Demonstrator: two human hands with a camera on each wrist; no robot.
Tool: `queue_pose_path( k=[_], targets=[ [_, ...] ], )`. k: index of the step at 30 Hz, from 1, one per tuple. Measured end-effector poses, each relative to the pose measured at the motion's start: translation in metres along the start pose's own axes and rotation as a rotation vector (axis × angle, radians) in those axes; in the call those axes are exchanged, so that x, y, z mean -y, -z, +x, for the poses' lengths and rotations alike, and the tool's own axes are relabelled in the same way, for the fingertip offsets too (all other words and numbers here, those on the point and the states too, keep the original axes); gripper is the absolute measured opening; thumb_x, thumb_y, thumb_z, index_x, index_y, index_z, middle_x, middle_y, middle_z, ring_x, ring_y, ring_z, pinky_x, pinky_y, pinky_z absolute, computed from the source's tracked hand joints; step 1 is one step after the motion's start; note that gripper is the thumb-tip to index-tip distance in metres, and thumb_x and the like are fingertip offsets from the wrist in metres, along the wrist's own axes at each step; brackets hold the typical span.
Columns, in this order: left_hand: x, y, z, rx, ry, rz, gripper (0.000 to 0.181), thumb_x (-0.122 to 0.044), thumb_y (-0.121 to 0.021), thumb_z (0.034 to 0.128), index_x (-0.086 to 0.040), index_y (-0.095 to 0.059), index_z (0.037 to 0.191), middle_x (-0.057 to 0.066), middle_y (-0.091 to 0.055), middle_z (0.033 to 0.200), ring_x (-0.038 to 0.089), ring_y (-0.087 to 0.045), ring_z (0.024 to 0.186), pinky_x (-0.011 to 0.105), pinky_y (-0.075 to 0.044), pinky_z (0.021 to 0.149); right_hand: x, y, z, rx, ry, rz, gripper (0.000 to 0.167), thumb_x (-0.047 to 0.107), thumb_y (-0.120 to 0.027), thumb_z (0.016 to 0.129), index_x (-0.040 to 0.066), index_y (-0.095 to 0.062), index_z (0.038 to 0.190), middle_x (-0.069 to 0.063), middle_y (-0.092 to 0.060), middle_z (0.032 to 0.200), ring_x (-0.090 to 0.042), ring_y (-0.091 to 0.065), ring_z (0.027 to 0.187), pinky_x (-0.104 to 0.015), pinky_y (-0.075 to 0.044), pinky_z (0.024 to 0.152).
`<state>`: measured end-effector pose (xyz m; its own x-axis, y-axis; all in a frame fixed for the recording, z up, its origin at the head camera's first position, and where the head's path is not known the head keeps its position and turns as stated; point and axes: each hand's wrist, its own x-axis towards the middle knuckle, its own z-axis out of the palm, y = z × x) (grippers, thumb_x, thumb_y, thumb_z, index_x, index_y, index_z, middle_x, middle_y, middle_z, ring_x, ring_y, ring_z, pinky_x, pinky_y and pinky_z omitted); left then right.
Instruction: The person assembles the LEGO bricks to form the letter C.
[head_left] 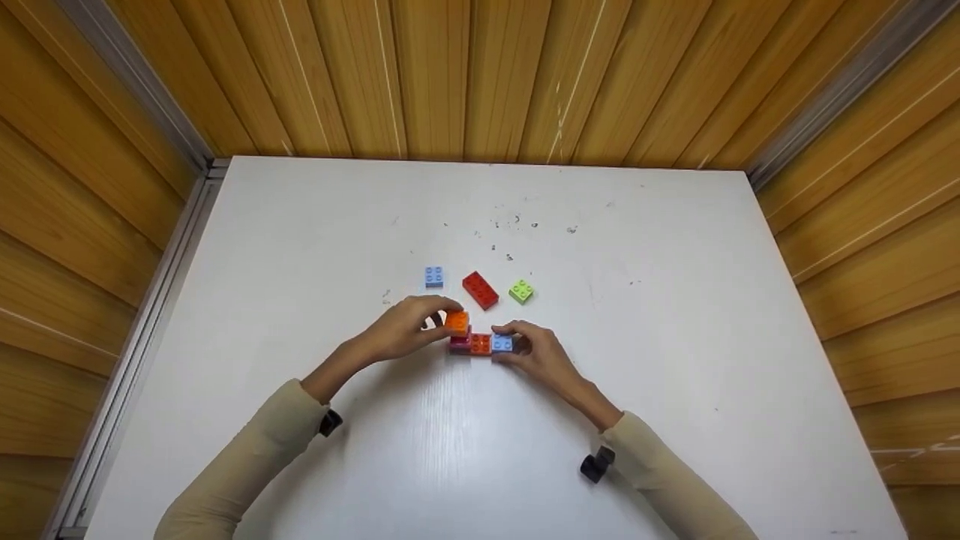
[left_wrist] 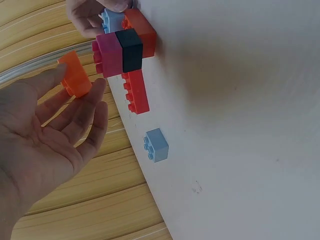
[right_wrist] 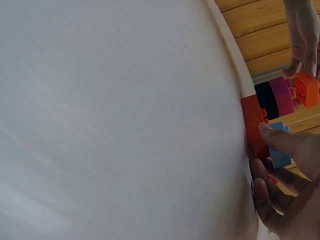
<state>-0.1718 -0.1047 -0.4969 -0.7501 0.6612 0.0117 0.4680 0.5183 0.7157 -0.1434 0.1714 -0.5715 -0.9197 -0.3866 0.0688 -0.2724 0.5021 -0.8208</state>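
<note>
1. And pinching an orange brick (head_left: 457,323) in the left hand (head_left: 405,328), with thumb and fingertips clamped on it.
2. Hovering just above the magenta brick (left_wrist: 111,54), with a slim gap between the two in the left wrist view.
3. Looking under the magenta: finding a dark brick (left_wrist: 132,50), set on one end of a red-orange base brick (head_left: 481,344).
4. Across to the right hand (head_left: 541,356): gripping the base's other end, with thumb and fingers clamped round it where a light-blue brick (head_left: 503,343) sits on top.
5. Farther up the white table (head_left: 660,360), spotting a loose blue brick (head_left: 434,277), a long red brick (head_left: 480,290) and a lime brick (head_left: 521,291), near one another yet apart.
6. Beyond, catching wood-look panels (head_left: 502,75).
</note>
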Motion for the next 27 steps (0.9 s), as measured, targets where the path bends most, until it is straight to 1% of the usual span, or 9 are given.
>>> queue_pose_path(
  k=[4,11,16,21,23,27],
  targets=[
    [0.002,-0.004,-0.003,-0.009,-0.003,0.015,0.036,-0.012,-0.067,0.0978,0.000,-0.064,0.132,0.017,-0.071,0.127,0.029,-0.069,0.100,0.045,-0.059,0.088,0.000,-0.001,0.000,-0.010,0.009,0.001,0.037,0.011,-0.083,0.083,0.009,-0.072,0.119,-0.010,-0.075,0.111,-0.017,-0.064,0.084,-0.020,-0.052,0.074],
    [0.001,-0.014,-0.003,-0.017,-0.008,0.121,0.039,-0.022,-0.070,0.0974,-0.007,-0.065,0.133,0.012,-0.071,0.125,0.026,-0.070,0.095,0.035,-0.057,0.080,0.002,-0.001,-0.001,-0.021,0.016,0.017,0.037,0.010,-0.084,0.083,0.008,-0.072,0.118,-0.010,-0.076,0.117,-0.016,-0.063,0.082,-0.019,-0.051,0.073],
    [0.004,-0.015,-0.004,-0.041,-0.016,0.119,0.037,-0.022,-0.072,0.0964,-0.009,-0.068,0.131,0.009,-0.072,0.121,0.022,-0.068,0.093,0.032,-0.054,0.077,0.002,-0.001,-0.001,-0.020,0.008,0.014,0.036,0.010,-0.084,0.083,0.008,-0.072,0.117,-0.010,-0.076,0.116,-0.013,-0.063,0.080,-0.019,-0.052,0.072],
    [0.006,-0.015,-0.002,-0.042,-0.005,0.115,0.038,-0.024,-0.073,0.0955,-0.010,-0.069,0.131,0.008,-0.074,0.114,0.024,-0.065,0.092,0.029,-0.050,0.075,0.001,-0.001,0.000,-0.019,0.003,0.007,0.036,0.010,-0.083,0.083,0.009,-0.072,0.117,-0.009,-0.075,0.119,-0.014,-0.064,0.081,-0.019,-0.052,0.073],
    [0.006,-0.015,0.000,-0.034,0.010,0.109,0.039,-0.025,-0.073,0.0953,-0.012,-0.070,0.132,0.007,-0.074,0.112,0.026,-0.065,0.091,0.028,-0.049,0.075,0.001,-0.001,0.000,-0.019,0.002,0.004,0.036,0.010,-0.083,0.083,0.009,-0.072,0.118,-0.009,-0.076,0.117,-0.014,-0.063,0.081,-0.019,-0.051,0.073],
    [0.004,-0.015,0.003,-0.026,0.021,0.118,0.039,-0.026,-0.074,0.0941,-0.012,-0.071,0.130,0.006,-0.075,0.109,0.024,-0.065,0.089,0.027,-0.048,0.074,0.000,-0.001,0.000,-0.017,0.004,0.001,0.037,0.011,-0.083,0.083,0.009,-0.072,0.119,-0.009,-0.076,0.112,-0.013,-0.062,0.080,-0.019,-0.051,0.072]
  ],
)
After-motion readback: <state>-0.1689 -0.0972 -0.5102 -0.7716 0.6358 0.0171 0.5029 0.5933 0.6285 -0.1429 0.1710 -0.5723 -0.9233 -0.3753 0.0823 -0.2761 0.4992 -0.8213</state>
